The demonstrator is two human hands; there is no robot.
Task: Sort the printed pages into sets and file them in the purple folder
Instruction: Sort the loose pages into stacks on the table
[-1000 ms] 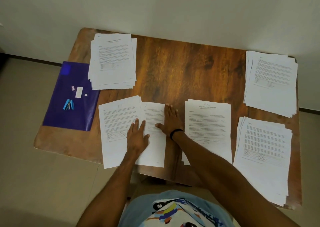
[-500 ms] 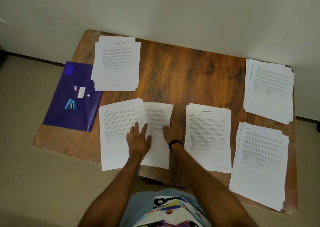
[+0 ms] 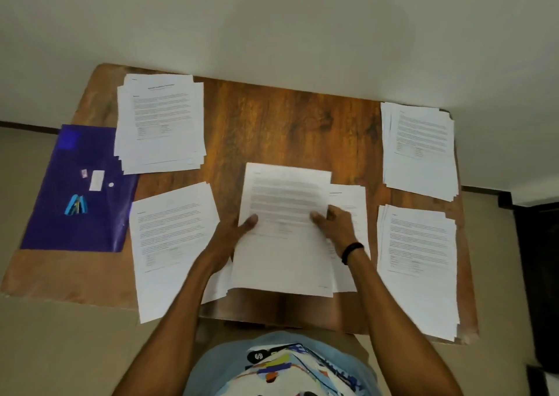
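I hold a printed page [image 3: 284,244] lifted over the middle of the wooden table [image 3: 290,129]. My left hand [image 3: 233,232] grips its left edge, thumb on top. My right hand [image 3: 335,226] pinches its right edge. Beneath it, at the right, lies a stack with a title page [image 3: 351,205]. Other paper stacks lie at near left [image 3: 172,244], far left [image 3: 160,120], far right [image 3: 420,147] and near right [image 3: 420,262]. The purple folder [image 3: 81,190] lies flat at the table's left edge, hanging partly over it.
On the folder sit a blue stapler [image 3: 77,205], a small white box [image 3: 96,180] and tiny bits beside it. A white wall runs behind the table. A dark object [image 3: 538,274] stands on the floor at the right.
Both hands were on the near-left papers. They have taken up one page and carried it right, over the middle of the table. The view shifted slightly.
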